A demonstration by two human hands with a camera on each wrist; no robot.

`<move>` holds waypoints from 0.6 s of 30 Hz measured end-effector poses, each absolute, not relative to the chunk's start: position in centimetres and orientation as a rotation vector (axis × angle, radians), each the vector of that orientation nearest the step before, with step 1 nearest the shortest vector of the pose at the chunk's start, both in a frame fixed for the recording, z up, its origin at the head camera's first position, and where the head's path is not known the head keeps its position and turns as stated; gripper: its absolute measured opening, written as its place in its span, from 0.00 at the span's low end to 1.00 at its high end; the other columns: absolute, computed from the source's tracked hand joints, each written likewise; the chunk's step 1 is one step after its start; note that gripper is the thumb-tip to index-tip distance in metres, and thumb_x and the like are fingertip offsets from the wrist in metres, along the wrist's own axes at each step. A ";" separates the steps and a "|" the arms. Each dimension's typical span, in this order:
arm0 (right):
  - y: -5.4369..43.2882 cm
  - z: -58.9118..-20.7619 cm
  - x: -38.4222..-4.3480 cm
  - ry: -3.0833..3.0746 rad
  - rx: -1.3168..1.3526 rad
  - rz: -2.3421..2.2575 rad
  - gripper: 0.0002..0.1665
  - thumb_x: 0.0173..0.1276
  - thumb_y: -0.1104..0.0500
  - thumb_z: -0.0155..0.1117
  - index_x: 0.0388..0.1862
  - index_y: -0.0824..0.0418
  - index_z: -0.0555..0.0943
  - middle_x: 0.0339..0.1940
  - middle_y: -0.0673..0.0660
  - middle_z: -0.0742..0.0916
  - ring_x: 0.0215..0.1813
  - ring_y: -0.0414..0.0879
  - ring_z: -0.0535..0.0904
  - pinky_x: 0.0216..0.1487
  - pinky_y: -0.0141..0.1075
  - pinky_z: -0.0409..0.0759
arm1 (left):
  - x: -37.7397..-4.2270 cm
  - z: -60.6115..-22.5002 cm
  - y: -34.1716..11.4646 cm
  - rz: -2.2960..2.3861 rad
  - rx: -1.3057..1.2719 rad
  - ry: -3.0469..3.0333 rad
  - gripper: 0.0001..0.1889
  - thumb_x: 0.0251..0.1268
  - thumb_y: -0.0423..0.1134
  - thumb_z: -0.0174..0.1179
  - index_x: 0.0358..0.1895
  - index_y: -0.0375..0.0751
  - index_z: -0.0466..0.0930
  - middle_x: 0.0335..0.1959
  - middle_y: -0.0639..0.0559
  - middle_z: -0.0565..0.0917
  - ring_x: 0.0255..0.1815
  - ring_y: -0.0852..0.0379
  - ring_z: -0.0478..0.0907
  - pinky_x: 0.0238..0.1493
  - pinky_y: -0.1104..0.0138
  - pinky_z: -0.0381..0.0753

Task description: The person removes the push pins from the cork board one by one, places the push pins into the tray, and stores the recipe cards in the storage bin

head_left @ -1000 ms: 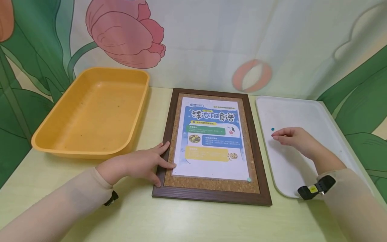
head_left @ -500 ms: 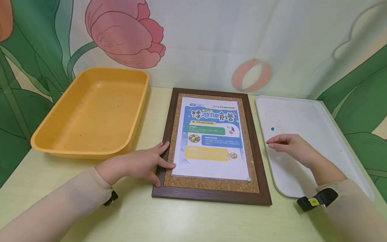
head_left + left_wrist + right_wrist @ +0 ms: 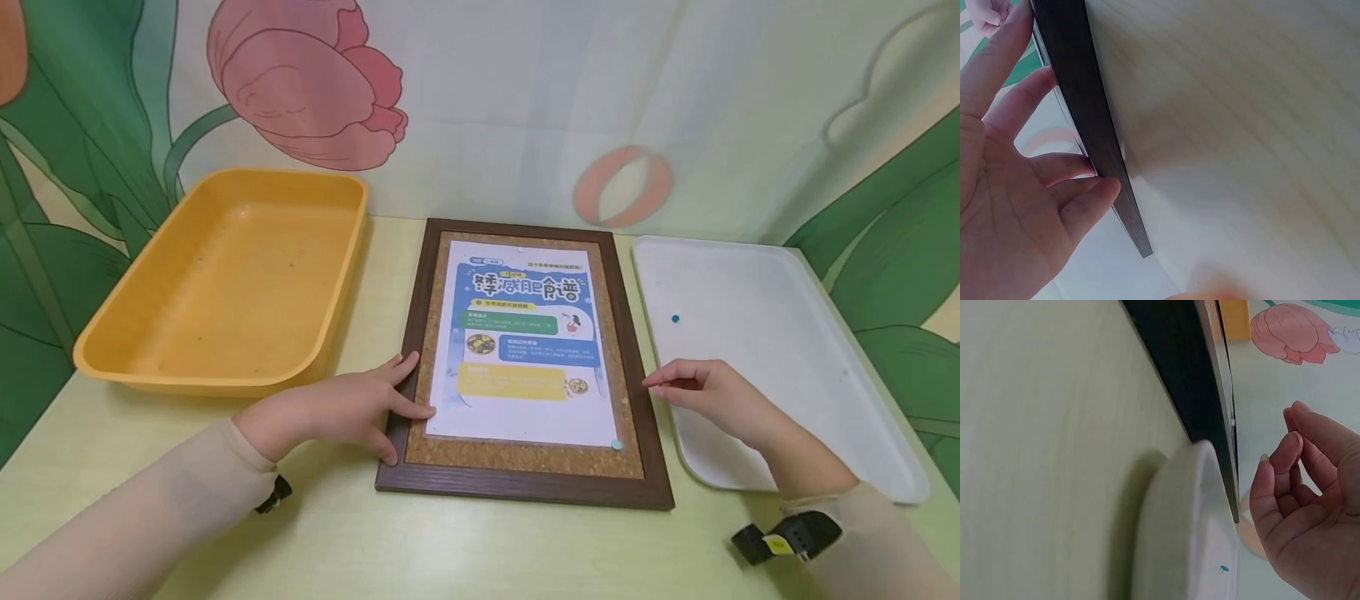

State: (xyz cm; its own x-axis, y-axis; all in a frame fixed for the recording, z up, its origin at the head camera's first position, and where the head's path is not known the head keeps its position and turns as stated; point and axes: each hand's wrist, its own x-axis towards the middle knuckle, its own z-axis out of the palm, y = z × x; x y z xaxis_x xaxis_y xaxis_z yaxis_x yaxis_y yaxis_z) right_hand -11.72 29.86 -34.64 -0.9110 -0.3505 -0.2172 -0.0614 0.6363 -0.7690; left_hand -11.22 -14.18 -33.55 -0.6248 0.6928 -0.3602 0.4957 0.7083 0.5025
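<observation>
A brown-framed cork board (image 3: 525, 492) lies on the table with a printed poster (image 3: 517, 421) on its cork. At the poster's lower right corner sits a pale green thumbtack (image 3: 617, 445). My left hand (image 3: 348, 407), fingers spread, rests on the board's left edge; the left wrist view shows its fingertips against the frame (image 3: 1079, 81). My right hand (image 3: 708, 396) is at the board's right edge, thumb and index fingertips together (image 3: 1300, 407). I cannot tell whether something small is pinched between them. A blue thumbtack (image 3: 676, 318) lies on the white tray (image 3: 750, 292), beyond that hand.
A deep yellow tub (image 3: 217, 383) stands at the left of the board, with a few small dark specks inside. The white tray lies close along the board's right side. Behind the table hangs a flower-printed cloth (image 3: 487, 108).
My right hand has moved left and nearer to me, from over the tray beside the blue thumbtack to the board's right edge. The left hand has stayed on the board's left edge.
</observation>
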 end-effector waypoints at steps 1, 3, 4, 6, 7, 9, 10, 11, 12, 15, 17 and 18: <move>29.7 -34.7 -11.6 2.502 -0.331 -1.171 0.14 0.65 0.57 0.62 0.46 0.64 0.82 0.43 0.58 0.85 0.43 0.45 0.78 0.44 0.31 0.76 | -11.2 -33.5 -14.2 0.487 0.909 2.376 0.33 0.46 0.46 0.72 0.60 0.49 0.76 0.73 0.34 0.41 0.72 0.36 0.40 0.59 0.54 0.66; 29.5 -34.8 -11.3 2.481 -0.334 -1.186 0.14 0.65 0.56 0.63 0.45 0.64 0.82 0.43 0.58 0.84 0.43 0.45 0.78 0.44 0.32 0.76 | -11.2 -33.5 -14.2 0.492 0.919 2.371 0.33 0.46 0.46 0.72 0.60 0.49 0.75 0.73 0.34 0.40 0.72 0.35 0.40 0.59 0.54 0.66; 29.4 -34.9 -11.2 2.468 -0.338 -1.197 0.14 0.65 0.57 0.63 0.45 0.64 0.82 0.43 0.58 0.84 0.42 0.46 0.78 0.44 0.32 0.76 | -11.2 -33.5 -14.2 0.496 0.920 2.368 0.33 0.46 0.45 0.72 0.60 0.49 0.75 0.73 0.34 0.40 0.72 0.35 0.40 0.59 0.54 0.66; 29.1 -35.0 -10.9 2.450 -0.360 -1.216 0.12 0.65 0.58 0.63 0.44 0.64 0.82 0.42 0.58 0.84 0.41 0.45 0.78 0.43 0.32 0.76 | -11.2 -33.5 -14.2 0.494 0.917 2.367 0.33 0.46 0.45 0.72 0.61 0.49 0.75 0.73 0.34 0.40 0.72 0.36 0.40 0.58 0.55 0.67; 29.0 -35.1 -10.8 2.444 -0.370 -1.222 0.12 0.64 0.59 0.63 0.43 0.64 0.82 0.41 0.57 0.84 0.41 0.44 0.78 0.42 0.32 0.76 | -11.2 -33.5 -14.2 0.494 0.916 2.367 0.33 0.46 0.45 0.72 0.61 0.49 0.75 0.73 0.34 0.40 0.72 0.35 0.40 0.58 0.55 0.67; 28.6 -35.3 -10.6 2.435 -0.402 -1.220 0.11 0.64 0.59 0.63 0.42 0.63 0.83 0.41 0.56 0.84 0.41 0.43 0.77 0.42 0.32 0.76 | -11.2 -33.5 -14.3 0.493 0.910 2.368 0.33 0.46 0.46 0.72 0.61 0.49 0.75 0.73 0.34 0.40 0.72 0.35 0.40 0.57 0.55 0.68; 28.4 -35.3 -10.5 2.432 -0.421 -1.213 0.10 0.64 0.59 0.63 0.42 0.63 0.83 0.40 0.55 0.84 0.41 0.42 0.77 0.42 0.31 0.76 | -11.2 -33.5 -14.3 0.490 0.907 2.369 0.33 0.46 0.46 0.72 0.61 0.49 0.75 0.73 0.34 0.40 0.72 0.35 0.40 0.57 0.55 0.68; 28.3 -35.4 -10.4 2.427 -0.441 -1.207 0.10 0.64 0.59 0.63 0.41 0.62 0.84 0.40 0.55 0.84 0.41 0.42 0.77 0.42 0.31 0.76 | -11.2 -33.5 -14.3 0.489 0.909 2.370 0.33 0.46 0.46 0.72 0.61 0.49 0.75 0.73 0.34 0.40 0.72 0.35 0.40 0.58 0.55 0.68; 28.1 -35.5 -10.3 2.422 -0.464 -1.201 0.09 0.64 0.59 0.64 0.41 0.62 0.84 0.40 0.55 0.84 0.42 0.41 0.77 0.42 0.31 0.76 | -11.1 -33.5 -14.3 0.489 0.905 2.370 0.33 0.46 0.46 0.72 0.61 0.49 0.75 0.73 0.35 0.40 0.72 0.36 0.40 0.57 0.55 0.68; 27.6 -35.7 -10.1 2.412 -0.516 -1.182 0.09 0.63 0.59 0.64 0.39 0.60 0.85 0.39 0.54 0.84 0.42 0.41 0.77 0.42 0.31 0.76 | -11.2 -33.6 -14.3 0.486 0.907 2.374 0.33 0.46 0.46 0.72 0.61 0.50 0.75 0.73 0.35 0.40 0.72 0.36 0.40 0.58 0.55 0.67; 27.4 -35.7 -10.0 2.415 -0.537 -1.188 0.08 0.63 0.59 0.64 0.39 0.60 0.85 0.38 0.54 0.84 0.41 0.41 0.77 0.41 0.31 0.76 | -11.2 -33.6 -14.3 0.484 0.909 2.377 0.33 0.46 0.46 0.72 0.61 0.50 0.75 0.73 0.34 0.40 0.72 0.35 0.40 0.58 0.54 0.67; 27.3 -35.8 -9.9 2.419 -0.541 -1.192 0.08 0.63 0.60 0.64 0.39 0.61 0.85 0.38 0.54 0.84 0.41 0.41 0.76 0.40 0.31 0.76 | -11.2 -33.6 -14.3 0.484 0.908 2.378 0.33 0.46 0.46 0.72 0.61 0.50 0.75 0.73 0.35 0.40 0.72 0.36 0.40 0.58 0.54 0.67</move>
